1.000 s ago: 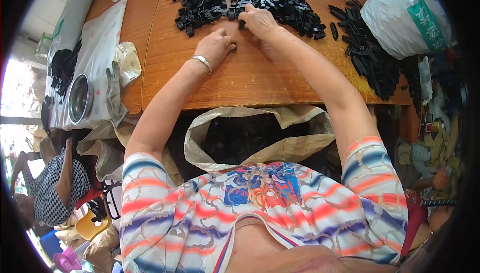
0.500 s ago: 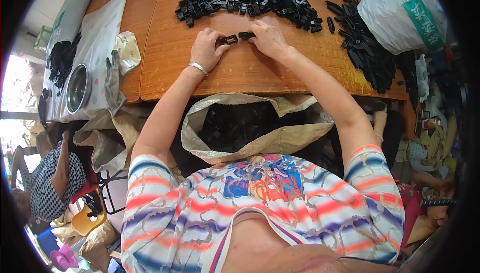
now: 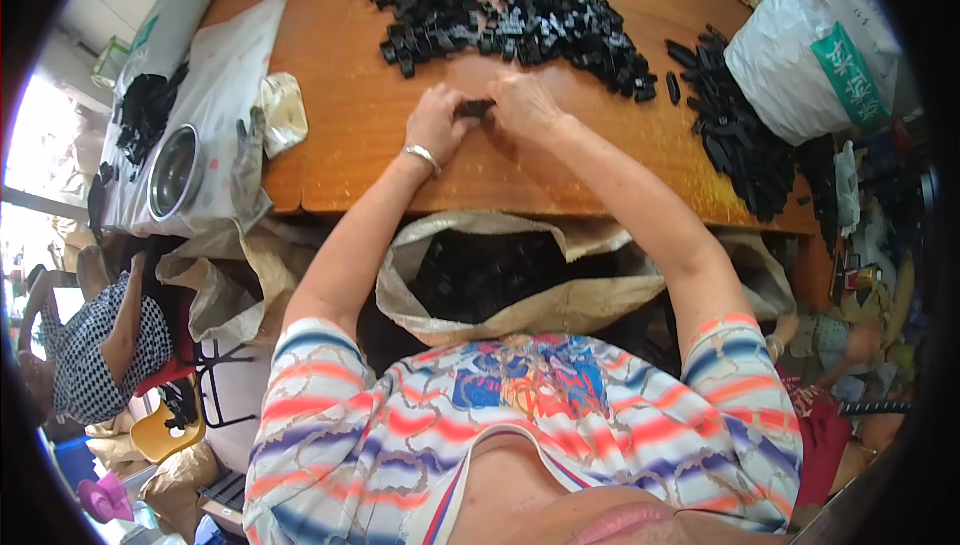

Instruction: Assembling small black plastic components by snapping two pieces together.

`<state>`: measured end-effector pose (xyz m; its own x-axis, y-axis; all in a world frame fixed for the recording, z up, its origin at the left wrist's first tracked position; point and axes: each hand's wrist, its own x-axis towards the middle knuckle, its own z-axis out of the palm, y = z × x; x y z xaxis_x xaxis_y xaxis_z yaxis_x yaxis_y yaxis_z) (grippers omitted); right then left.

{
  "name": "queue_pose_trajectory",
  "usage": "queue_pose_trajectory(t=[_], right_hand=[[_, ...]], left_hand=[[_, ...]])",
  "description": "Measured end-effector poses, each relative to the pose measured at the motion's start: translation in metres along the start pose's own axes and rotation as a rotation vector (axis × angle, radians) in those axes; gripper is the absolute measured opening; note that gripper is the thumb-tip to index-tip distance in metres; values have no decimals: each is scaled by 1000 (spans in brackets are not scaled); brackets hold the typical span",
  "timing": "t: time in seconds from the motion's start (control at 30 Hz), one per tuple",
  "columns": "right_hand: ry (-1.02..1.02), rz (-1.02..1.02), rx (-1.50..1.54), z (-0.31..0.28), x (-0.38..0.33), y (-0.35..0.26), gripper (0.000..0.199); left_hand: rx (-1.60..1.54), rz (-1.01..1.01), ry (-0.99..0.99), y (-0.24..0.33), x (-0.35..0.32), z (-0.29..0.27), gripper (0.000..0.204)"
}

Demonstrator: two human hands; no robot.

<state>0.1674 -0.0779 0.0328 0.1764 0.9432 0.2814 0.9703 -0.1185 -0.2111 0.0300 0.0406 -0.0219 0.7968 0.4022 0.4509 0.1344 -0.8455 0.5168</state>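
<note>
Over the wooden table [image 3: 345,145], my two hands meet in front of a big heap of small black plastic parts [image 3: 560,20]. My left hand [image 3: 435,123], with a silver bracelet at its wrist, is closed round a black plastic part [image 3: 475,108]. Against the right end of that part is my right hand [image 3: 528,105], slightly smeared by motion, its fingers bent in. A second part in the right hand is hidden by the fingers. Below the table edge, an open woven sack [image 3: 590,307] holds more black pieces.
Long black strips [image 3: 735,145] lie in a pile at the right, beside a full white plastic bag [image 3: 800,70]. On the left, a metal bowl [image 3: 176,173] and black gloves or cloth [image 3: 148,110] rest on a pale sheet. Other people sit at both sides.
My hands have come together; the black parts held apart in each hand now meet. The view has shifted, so the table appears lower.
</note>
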Motion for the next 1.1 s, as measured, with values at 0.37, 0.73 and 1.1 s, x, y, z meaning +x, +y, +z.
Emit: queue_pose_trajectory(t=[0.37,0.73,1.1], right_hand=[[-182,-73,-138,8,19,-9,11],[-152,-4,-105,-3,22,-8,8],[-255,86,50,-2,18,6,20]], left_hand=[[199,690,-134,7,140,-141,41],[-320,322,-130,40,137,-147,28],[-395,-538,-261,-1,26,-13,36]])
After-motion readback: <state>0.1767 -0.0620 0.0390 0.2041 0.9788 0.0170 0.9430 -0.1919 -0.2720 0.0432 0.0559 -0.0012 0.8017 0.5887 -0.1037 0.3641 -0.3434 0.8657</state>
